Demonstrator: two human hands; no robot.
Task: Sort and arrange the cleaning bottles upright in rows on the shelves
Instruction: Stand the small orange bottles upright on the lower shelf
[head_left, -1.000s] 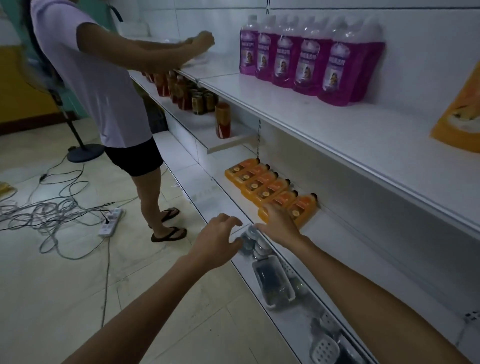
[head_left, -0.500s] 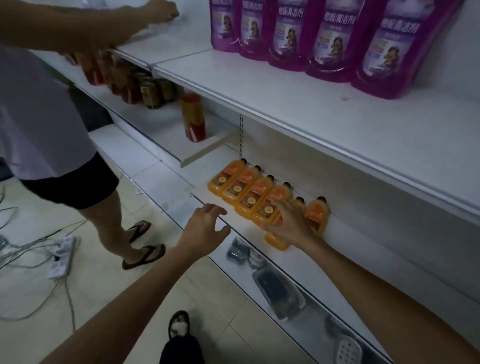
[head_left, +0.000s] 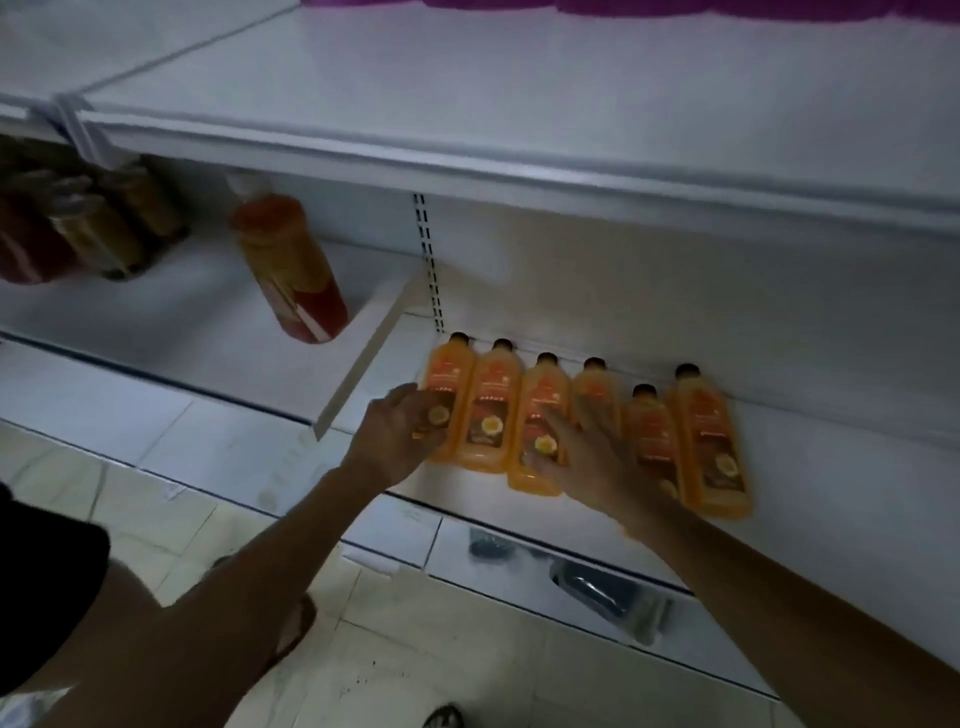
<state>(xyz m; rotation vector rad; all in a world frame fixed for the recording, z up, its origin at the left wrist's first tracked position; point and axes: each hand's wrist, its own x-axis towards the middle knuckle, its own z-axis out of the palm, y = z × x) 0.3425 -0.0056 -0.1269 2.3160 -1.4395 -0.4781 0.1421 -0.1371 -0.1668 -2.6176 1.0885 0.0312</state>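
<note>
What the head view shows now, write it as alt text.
Two hands reach a row of six orange bottles on a white shelf: the left hand grips the leftmost bottle, the right hand lies open across the middle ones.

Looked down on six orange bottles (head_left: 540, 415) lying flat in a row on a white shelf (head_left: 831, 493). Gripped the leftmost bottle (head_left: 445, 382) in the left hand (head_left: 397, 441); rested the right hand (head_left: 587, 457), spread flat, across the middle ones.

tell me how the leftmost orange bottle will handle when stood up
The leftmost orange bottle looks full, so it is probably heavy for its size. Its flat-sided body likely won't roll. Tall and narrow, it could tip against its neighbour once the left hand stands it up.
</note>
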